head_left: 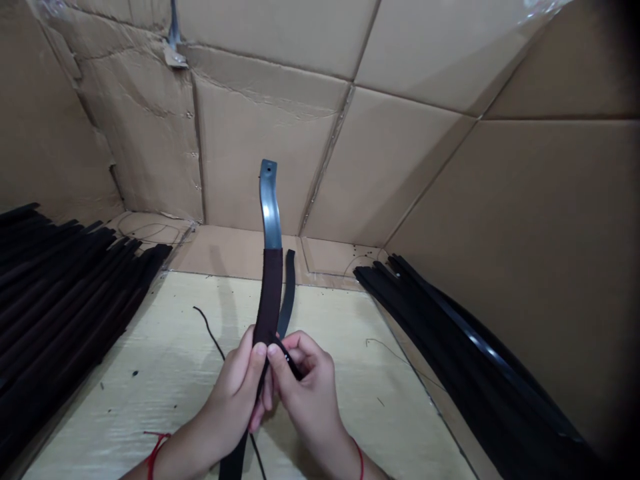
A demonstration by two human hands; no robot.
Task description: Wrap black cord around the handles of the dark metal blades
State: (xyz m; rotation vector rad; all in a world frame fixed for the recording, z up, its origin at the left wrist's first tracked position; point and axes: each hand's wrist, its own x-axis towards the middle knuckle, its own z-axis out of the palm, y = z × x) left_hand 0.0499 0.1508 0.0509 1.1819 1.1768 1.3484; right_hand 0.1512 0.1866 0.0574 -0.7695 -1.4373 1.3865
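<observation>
In the head view a curved metal strip (pixel 271 207), with a small hole near its top end, stands upright in front of me. A dark brown sleeve (pixel 271 287), seemingly fabric, covers its lower part. My left hand (pixel 233 387) grips the sleeved strip from the left, thumb pressed on its front. From the right, my right hand (pixel 313 383) pinches the same spot, its thumb tip beside the left one. A short, thin black piece (pixel 290 361) lies between my right thumb and fingers; its kind is unclear. Behind the sleeve a flat black strip (pixel 289 293) rises, its lower end hidden.
Dark sleeved strips lie piled at left (pixel 65 293). More long dark strips (pixel 440 340) lean along the right cardboard wall (pixel 550 220). A thin black cord (pixel 207 328) crosses the pale board (pixel 165 340) under my hands. Cardboard (pixel 250 127) also walls the back.
</observation>
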